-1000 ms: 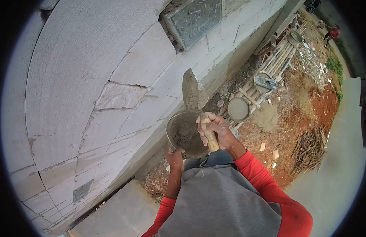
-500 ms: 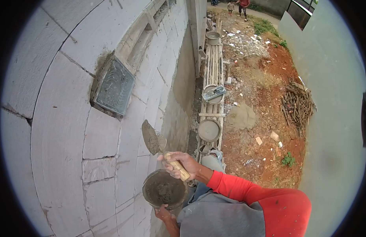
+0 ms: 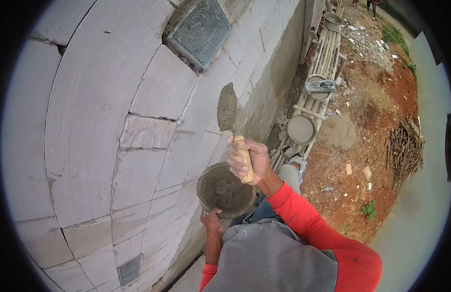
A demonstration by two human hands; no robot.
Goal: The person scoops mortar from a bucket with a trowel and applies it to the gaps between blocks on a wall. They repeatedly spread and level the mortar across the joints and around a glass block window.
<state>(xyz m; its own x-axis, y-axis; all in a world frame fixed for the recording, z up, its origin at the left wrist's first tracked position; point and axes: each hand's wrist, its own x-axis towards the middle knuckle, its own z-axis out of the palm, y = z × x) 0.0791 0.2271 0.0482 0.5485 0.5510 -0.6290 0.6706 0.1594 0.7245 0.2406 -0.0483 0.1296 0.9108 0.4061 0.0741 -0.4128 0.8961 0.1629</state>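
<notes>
Mortar coated the trowel, whose blade stood raised beside the block wall, below the patterned vent tile. The right hand had its grip wrapped tight round the wooden handle with the blade tipped upward, likely so the load would not slide off. The left hand clasped the mortar pan from beneath, keeping it close under the trowel.
</notes>
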